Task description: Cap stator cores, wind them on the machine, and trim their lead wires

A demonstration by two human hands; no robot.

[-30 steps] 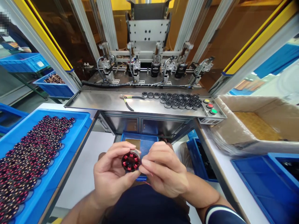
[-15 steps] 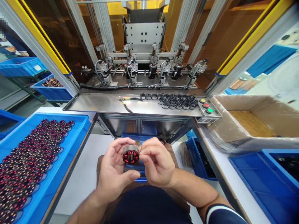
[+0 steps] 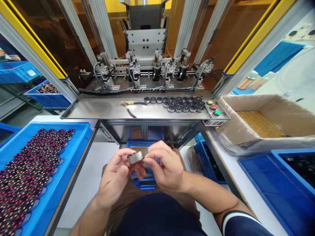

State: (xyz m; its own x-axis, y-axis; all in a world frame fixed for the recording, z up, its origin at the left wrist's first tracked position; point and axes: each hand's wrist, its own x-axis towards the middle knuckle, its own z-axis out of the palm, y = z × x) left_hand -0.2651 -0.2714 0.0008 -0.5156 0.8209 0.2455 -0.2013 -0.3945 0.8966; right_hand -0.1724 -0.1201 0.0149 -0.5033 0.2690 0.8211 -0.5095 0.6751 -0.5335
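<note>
My left hand holds a motor stator, a short grey metal ring with red and black windings, tilted so its smooth side wall faces me. The fingers of that hand lie behind and under the ring, with the thumb near its left side. At the ring's right edge my right hand is closed in a pinch, thumb against forefinger. Whatever is between those fingertips is too small to make out. Both hands are above my lap.
Ahead, a metal tray carries pliers, several black-and-silver cores and coloured buttons. Behind it stands a machine with clamps. A blue bin of wound stators is at left; a lined carton and blue bins are at right.
The stator has been turned in my left hand: its wound face showed before, its side wall now. My right hand keeps its pinch at the edge. The view has shifted slightly.
</note>
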